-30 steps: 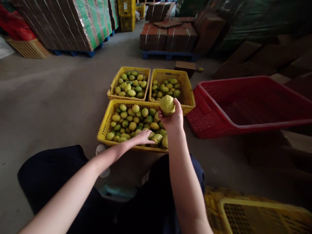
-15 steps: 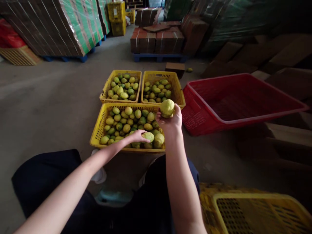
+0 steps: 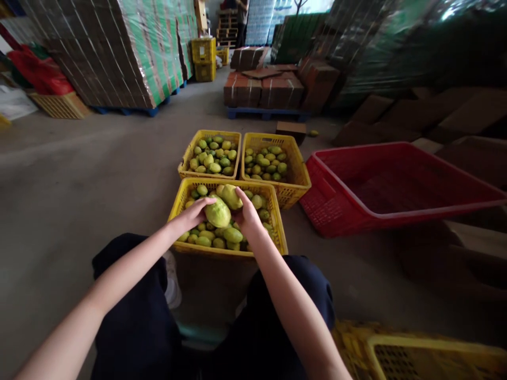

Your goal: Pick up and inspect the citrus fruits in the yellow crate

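Fruit (image 3: 217,213), oval and bumpy, clasped by left fingers (image 3: 205,202), lumpy second fruit (image 3: 231,196) in curled right fingers (image 3: 243,198), plastic crate (image 3: 278,221) below

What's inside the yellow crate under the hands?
Inside the crate: many green-yellow fruits. The left hand, right hand and two held fruits hide some in the middle; whatever lies beneath the top layer is covered.
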`<state>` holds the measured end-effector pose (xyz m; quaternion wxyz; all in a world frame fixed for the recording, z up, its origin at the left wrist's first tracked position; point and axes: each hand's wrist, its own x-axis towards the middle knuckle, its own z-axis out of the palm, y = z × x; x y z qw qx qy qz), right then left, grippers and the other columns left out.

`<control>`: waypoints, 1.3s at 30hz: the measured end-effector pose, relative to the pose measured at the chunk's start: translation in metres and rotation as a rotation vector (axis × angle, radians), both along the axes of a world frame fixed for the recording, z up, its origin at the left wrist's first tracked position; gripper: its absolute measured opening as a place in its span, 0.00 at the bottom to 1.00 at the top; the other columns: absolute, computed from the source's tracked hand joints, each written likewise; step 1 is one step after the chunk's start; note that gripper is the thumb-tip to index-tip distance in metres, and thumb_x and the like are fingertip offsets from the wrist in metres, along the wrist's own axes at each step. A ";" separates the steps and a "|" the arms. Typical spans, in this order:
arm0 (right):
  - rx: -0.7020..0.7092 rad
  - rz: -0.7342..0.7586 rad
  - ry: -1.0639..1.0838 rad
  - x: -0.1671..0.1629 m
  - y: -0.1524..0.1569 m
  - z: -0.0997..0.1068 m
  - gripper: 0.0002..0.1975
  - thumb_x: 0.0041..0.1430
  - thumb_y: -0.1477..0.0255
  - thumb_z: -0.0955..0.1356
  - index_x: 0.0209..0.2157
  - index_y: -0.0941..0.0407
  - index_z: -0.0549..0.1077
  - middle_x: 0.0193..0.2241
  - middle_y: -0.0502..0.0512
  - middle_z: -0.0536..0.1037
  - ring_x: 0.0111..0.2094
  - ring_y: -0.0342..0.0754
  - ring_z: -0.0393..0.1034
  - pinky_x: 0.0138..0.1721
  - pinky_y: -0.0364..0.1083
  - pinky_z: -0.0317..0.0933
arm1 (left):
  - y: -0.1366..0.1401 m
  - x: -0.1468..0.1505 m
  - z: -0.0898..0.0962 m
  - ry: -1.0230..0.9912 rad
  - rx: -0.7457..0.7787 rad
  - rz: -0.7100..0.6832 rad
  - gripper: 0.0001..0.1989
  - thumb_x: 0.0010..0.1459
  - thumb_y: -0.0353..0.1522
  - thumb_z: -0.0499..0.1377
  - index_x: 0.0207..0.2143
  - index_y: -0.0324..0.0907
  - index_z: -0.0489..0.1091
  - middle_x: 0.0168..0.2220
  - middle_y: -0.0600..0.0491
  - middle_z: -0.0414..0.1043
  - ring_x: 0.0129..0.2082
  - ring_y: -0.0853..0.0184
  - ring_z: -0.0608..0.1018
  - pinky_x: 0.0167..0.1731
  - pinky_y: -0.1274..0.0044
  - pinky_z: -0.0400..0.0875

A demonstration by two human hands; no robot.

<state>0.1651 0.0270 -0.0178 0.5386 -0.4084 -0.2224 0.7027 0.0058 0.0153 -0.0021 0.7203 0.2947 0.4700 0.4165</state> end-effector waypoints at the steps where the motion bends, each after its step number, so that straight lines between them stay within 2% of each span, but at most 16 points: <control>1: -0.030 0.039 -0.010 -0.004 -0.002 -0.001 0.15 0.58 0.59 0.72 0.39 0.56 0.77 0.27 0.53 0.81 0.28 0.50 0.76 0.22 0.45 0.68 | -0.002 0.000 -0.001 -0.059 -0.057 0.070 0.09 0.53 0.36 0.66 0.33 0.39 0.75 0.32 0.49 0.80 0.35 0.62 0.82 0.34 0.76 0.76; 4: -0.008 0.133 -0.028 -0.005 -0.006 0.001 0.17 0.53 0.56 0.74 0.37 0.54 0.76 0.28 0.51 0.81 0.26 0.48 0.74 0.19 0.43 0.65 | -0.007 0.001 0.002 -0.230 -0.177 0.260 0.10 0.60 0.39 0.63 0.34 0.41 0.74 0.27 0.52 0.78 0.30 0.65 0.81 0.32 0.76 0.77; 6: 0.039 0.164 -0.042 -0.002 -0.008 0.003 0.18 0.49 0.56 0.76 0.35 0.53 0.75 0.27 0.50 0.80 0.25 0.48 0.74 0.19 0.43 0.65 | -0.007 0.002 0.007 -0.318 -0.210 0.323 0.13 0.61 0.42 0.62 0.36 0.41 0.74 0.27 0.53 0.78 0.27 0.65 0.81 0.30 0.76 0.77; 10: 0.109 0.130 -0.124 0.010 -0.012 0.010 0.21 0.41 0.60 0.80 0.33 0.53 0.73 0.29 0.50 0.80 0.31 0.50 0.77 0.26 0.46 0.72 | -0.003 0.001 0.018 -0.480 -0.178 0.369 0.16 0.65 0.44 0.59 0.39 0.39 0.74 0.29 0.51 0.80 0.26 0.67 0.81 0.27 0.78 0.77; 13: 0.133 0.074 -0.186 0.015 -0.014 0.016 0.22 0.41 0.62 0.80 0.35 0.52 0.71 0.32 0.48 0.80 0.32 0.50 0.77 0.29 0.49 0.75 | -0.001 -0.002 0.023 -0.627 -0.151 0.392 0.16 0.66 0.44 0.58 0.41 0.39 0.74 0.31 0.52 0.80 0.27 0.68 0.82 0.30 0.78 0.78; 17: 0.044 0.125 -0.148 0.014 -0.011 0.017 0.19 0.46 0.56 0.76 0.32 0.53 0.73 0.25 0.51 0.79 0.24 0.49 0.74 0.22 0.46 0.70 | -0.001 -0.001 0.030 -0.766 -0.172 0.300 0.18 0.67 0.45 0.55 0.43 0.40 0.74 0.33 0.53 0.80 0.30 0.67 0.82 0.35 0.74 0.79; 21: -0.015 0.104 -0.076 0.007 -0.005 0.017 0.17 0.49 0.54 0.72 0.25 0.55 0.72 0.18 0.50 0.74 0.15 0.43 0.64 0.11 0.40 0.50 | 0.000 0.010 0.036 -0.675 -0.128 0.184 0.18 0.65 0.45 0.55 0.40 0.40 0.75 0.34 0.50 0.80 0.34 0.64 0.82 0.37 0.73 0.78; 23: 0.001 0.079 -0.022 0.005 -0.003 0.020 0.17 0.49 0.55 0.72 0.24 0.54 0.71 0.17 0.48 0.72 0.15 0.41 0.61 0.10 0.39 0.46 | 0.002 0.017 0.037 -0.606 -0.080 0.120 0.18 0.62 0.46 0.57 0.37 0.40 0.75 0.33 0.49 0.80 0.35 0.61 0.82 0.37 0.71 0.78; 26: 0.066 0.101 0.049 0.005 -0.001 0.029 0.16 0.50 0.55 0.72 0.29 0.53 0.75 0.22 0.49 0.76 0.19 0.44 0.66 0.15 0.42 0.60 | 0.007 0.022 0.037 -0.550 -0.019 0.063 0.19 0.61 0.47 0.57 0.33 0.39 0.73 0.30 0.47 0.78 0.32 0.59 0.82 0.33 0.70 0.78; 29: 0.200 0.076 0.081 0.005 0.000 0.035 0.17 0.44 0.57 0.76 0.33 0.52 0.76 0.31 0.51 0.81 0.30 0.49 0.75 0.30 0.49 0.74 | 0.014 0.018 0.038 -0.514 0.016 0.059 0.19 0.61 0.46 0.56 0.32 0.38 0.73 0.27 0.47 0.77 0.28 0.61 0.81 0.27 0.73 0.76; 32: 0.297 -0.045 0.079 0.005 0.001 0.032 0.20 0.35 0.61 0.81 0.31 0.50 0.75 0.34 0.51 0.83 0.39 0.53 0.78 0.42 0.53 0.75 | 0.018 0.011 0.039 -0.467 0.059 0.114 0.17 0.60 0.44 0.58 0.32 0.38 0.73 0.26 0.49 0.77 0.27 0.62 0.81 0.27 0.74 0.75; 34: 0.299 -0.085 0.073 0.002 0.003 0.027 0.23 0.33 0.58 0.81 0.32 0.50 0.76 0.34 0.51 0.83 0.42 0.55 0.78 0.46 0.55 0.74 | 0.020 0.009 0.038 -0.432 0.078 0.159 0.16 0.59 0.43 0.57 0.31 0.39 0.73 0.26 0.49 0.78 0.28 0.62 0.81 0.29 0.73 0.76; 37: 0.276 -0.079 0.011 -0.002 0.006 0.019 0.26 0.34 0.50 0.79 0.32 0.50 0.77 0.34 0.52 0.83 0.42 0.56 0.78 0.46 0.56 0.74 | 0.022 0.008 0.035 -0.385 0.072 0.223 0.15 0.59 0.42 0.56 0.30 0.40 0.73 0.25 0.49 0.78 0.31 0.60 0.82 0.32 0.72 0.78; 39: 0.287 -0.062 -0.064 -0.003 0.008 0.016 0.27 0.33 0.49 0.79 0.32 0.51 0.77 0.32 0.53 0.83 0.43 0.58 0.78 0.44 0.56 0.74 | 0.023 0.008 0.033 -0.351 0.042 0.245 0.15 0.57 0.42 0.58 0.31 0.40 0.74 0.24 0.49 0.77 0.32 0.59 0.83 0.32 0.73 0.78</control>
